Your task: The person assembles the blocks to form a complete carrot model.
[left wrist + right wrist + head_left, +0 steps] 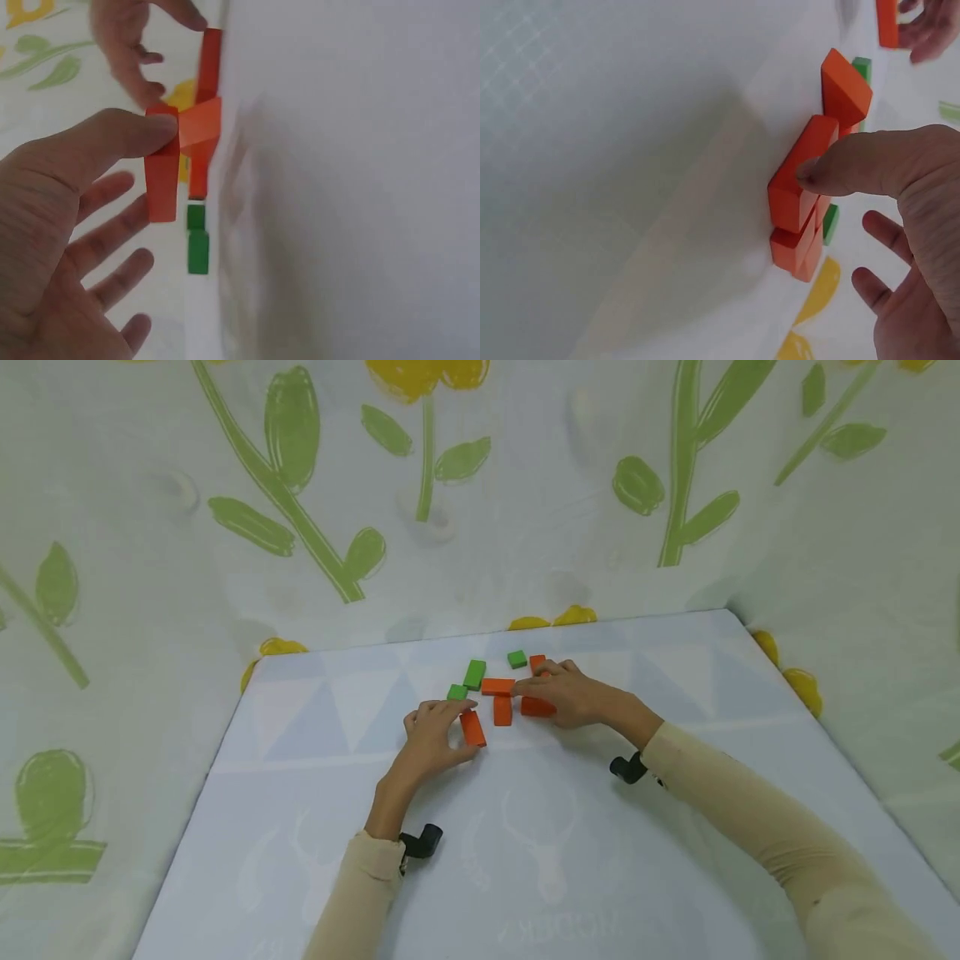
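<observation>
Pinching an orange block (472, 729) between thumb and fingers of the left hand (429, 745), just left of the orange cluster (498, 687). With the right hand (576, 697), touching a second orange block (804, 150) by the thumb; hard to tell whether also pinching. Doing well by gripping evenly, moving slowly, avoiding the green blocks (475, 674) behind.

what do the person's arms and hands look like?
Long beige left sleeve and right sleeve, both reaching the wrist. Left hand and right hand ungloved. Stubby black left wrist device, matching right wrist device. No cables visible.
</observation>
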`<act>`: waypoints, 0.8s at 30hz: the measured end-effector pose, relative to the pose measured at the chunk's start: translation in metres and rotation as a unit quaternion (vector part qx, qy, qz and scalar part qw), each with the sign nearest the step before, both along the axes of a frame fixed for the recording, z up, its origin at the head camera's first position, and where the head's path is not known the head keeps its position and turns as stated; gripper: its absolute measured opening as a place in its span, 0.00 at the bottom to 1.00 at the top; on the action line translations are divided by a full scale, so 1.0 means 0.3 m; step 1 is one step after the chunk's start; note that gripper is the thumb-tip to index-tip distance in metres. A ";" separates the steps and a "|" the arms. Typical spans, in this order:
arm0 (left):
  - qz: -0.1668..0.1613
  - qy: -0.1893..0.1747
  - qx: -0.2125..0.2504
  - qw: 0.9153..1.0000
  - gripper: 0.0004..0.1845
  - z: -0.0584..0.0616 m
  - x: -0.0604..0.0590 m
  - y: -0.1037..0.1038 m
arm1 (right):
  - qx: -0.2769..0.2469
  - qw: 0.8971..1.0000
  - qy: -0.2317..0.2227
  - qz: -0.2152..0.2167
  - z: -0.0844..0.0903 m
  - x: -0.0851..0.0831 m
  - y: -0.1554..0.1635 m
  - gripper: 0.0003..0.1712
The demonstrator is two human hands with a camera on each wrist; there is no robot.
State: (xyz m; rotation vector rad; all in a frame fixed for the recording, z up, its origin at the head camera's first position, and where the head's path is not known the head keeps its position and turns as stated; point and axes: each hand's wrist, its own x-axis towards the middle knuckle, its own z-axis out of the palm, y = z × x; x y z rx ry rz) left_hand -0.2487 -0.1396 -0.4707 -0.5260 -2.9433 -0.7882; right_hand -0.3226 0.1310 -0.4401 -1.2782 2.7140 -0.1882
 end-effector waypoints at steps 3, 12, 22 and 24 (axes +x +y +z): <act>-0.017 0.006 0.004 1.000 0.33 -0.002 0.050 -0.022 | 0.012 1.000 0.001 0.007 0.007 -0.009 0.006 0.36; -0.045 -0.008 -0.024 0.999 0.32 -0.046 0.146 -0.038 | 0.041 0.998 -0.004 0.053 -0.005 -0.014 0.004 0.35; -0.083 0.032 0.013 0.996 0.26 -0.086 0.170 -0.048 | 0.048 0.996 0.044 0.058 -0.016 -0.020 0.015 0.31; -0.082 0.041 0.016 0.996 0.26 -0.092 0.170 -0.048 | 0.041 0.996 0.056 0.056 -0.008 -0.015 0.021 0.32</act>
